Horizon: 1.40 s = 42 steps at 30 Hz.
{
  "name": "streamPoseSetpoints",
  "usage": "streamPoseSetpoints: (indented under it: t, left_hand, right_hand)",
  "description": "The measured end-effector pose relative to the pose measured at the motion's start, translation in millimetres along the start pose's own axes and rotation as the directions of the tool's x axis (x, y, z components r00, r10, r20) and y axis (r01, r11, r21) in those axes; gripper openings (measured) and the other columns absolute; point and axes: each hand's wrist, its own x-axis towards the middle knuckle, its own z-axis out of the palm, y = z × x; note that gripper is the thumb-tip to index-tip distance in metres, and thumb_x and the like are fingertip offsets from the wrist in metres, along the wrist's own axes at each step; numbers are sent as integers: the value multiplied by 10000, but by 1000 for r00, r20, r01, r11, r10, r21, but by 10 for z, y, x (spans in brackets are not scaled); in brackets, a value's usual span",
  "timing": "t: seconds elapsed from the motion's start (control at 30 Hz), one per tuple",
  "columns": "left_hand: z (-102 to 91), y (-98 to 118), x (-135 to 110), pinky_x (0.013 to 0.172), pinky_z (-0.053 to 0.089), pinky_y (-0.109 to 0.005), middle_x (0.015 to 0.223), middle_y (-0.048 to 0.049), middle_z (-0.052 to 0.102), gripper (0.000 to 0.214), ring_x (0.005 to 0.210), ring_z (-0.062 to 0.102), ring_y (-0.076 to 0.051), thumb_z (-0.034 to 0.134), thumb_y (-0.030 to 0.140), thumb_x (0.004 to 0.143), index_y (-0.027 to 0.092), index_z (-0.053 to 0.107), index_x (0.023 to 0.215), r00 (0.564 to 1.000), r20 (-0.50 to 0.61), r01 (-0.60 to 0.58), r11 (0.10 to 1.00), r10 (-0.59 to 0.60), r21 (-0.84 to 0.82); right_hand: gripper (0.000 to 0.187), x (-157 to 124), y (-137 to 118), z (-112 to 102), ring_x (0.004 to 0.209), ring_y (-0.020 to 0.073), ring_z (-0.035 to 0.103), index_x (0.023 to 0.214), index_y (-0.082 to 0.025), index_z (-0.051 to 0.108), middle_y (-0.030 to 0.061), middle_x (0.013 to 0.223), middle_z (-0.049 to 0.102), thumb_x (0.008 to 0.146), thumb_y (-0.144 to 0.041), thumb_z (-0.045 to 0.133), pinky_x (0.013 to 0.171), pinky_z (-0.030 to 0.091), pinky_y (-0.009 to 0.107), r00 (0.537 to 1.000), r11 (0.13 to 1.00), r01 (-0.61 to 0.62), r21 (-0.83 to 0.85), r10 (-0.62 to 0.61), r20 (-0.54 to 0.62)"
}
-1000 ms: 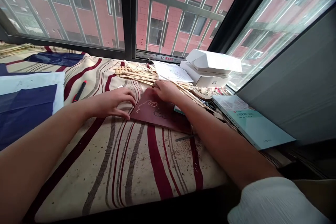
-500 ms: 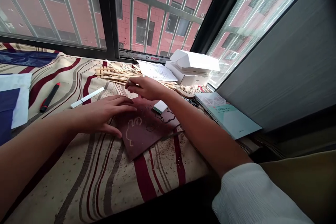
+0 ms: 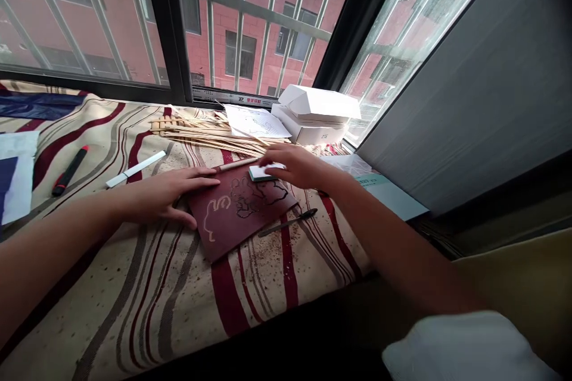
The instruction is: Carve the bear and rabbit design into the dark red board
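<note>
Two hands edge a maroon sheet (image 3: 236, 214): left hand (image 3: 156, 196) spread flat, right hand (image 3: 297, 166) curved over a white block (image 3: 261, 174), grip unclear.

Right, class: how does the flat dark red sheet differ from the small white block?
The dark red sheet is far larger than the white block. The sheet is thin, the block thicker. The sheet carries pale and dark lines; the block's top is plain. Both are touched: the left hand on the sheet, the right hand on the block.

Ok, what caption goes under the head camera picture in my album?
Left hand on a dark red sheet, right hand on a small white block.
</note>
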Motion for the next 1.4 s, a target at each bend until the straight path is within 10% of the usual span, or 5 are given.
streamPoseSetpoints:
  t: [0.27,0.67,0.83,1.07,1.4]
  left_hand:
    - [-386,273,173,1382,322,-565,1871,-156,265,1046,1716,289,-427,808,696,877,315,412,1767,965,256,57,998,-59,15]
    - [-215,430,398,1296,405,-426,1629,-152,553,640,1467,547,-318,536,575,1053,204,660,1560,994,33,99,992,-102,78]
    - [-106,458,426,1257,429,-487,1555,-195,564,642,1412,561,-360,514,575,1076,168,662,1550,995,-14,97,990,-96,105]
    - [-71,417,439,1208,447,-428,1527,-169,584,630,1356,582,-326,483,600,1115,212,643,1585,997,-31,75,986,-72,152]
    - [-111,474,438,1280,400,-468,1602,-198,531,677,1443,546,-366,494,581,1099,177,606,1630,993,32,108,985,-113,132]
  right_hand:
    - [223,-1294,145,343,1181,325,704,1203,-275,740,124,1238,760,1092,-386,583,1003,570,503,995,995,-88,57,85,48]
    - [102,-1660,-147,198,654,257,693,1026,-369,673,77,817,736,1028,-468,647,637,542,452,972,979,-179,99,191,-138]
    - [175,-1726,-656,447,775,344,799,1203,-545,699,156,939,806,1042,-516,637,607,579,517,833,951,-255,176,308,-459]
    - [584,-1409,-1218,1081,891,273,860,1597,-551,484,10,1135,865,1110,-228,493,699,727,424,900,984,-27,174,99,-425]
    - [619,-1417,-1179,1077,701,230,777,1616,-441,568,14,849,762,1088,-125,497,541,599,333,911,992,25,123,28,-412]
